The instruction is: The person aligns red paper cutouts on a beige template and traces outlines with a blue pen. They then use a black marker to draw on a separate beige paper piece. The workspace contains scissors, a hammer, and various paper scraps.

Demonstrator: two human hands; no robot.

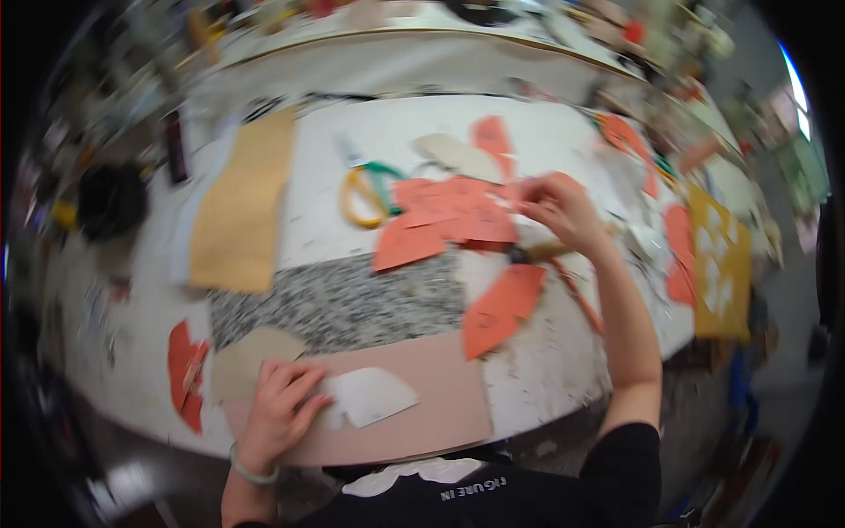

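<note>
My left hand (pixel 286 409) lies on a pinkish board (pixel 453 387) near the edge of the table, its fingers stretched out flat. A white cut-out piece with a curved edge (pixel 377 398) lies on the board beside its fingertips; whether they touch is blurred. Behind that hand is a beige piece (pixel 242 361). Farther off, my right hand (pixel 563 211) is closed in a pinch at the right side of overlapping orange-red cut pieces (pixel 453 207). What its fingers hold, if anything, cannot be made out. A tool with a wooden handle (pixel 541 253) lies below this hand.
Scissors with orange and green handles (pixel 370 194) lie left of the orange-red pieces. A speckled stone slab (pixel 352 299) sits behind the board. Tan sheet material (pixel 242 211) is at left, a yellow sheet with white shapes (pixel 717 264) at right. A raised shelf (pixel 422 48) spans the back.
</note>
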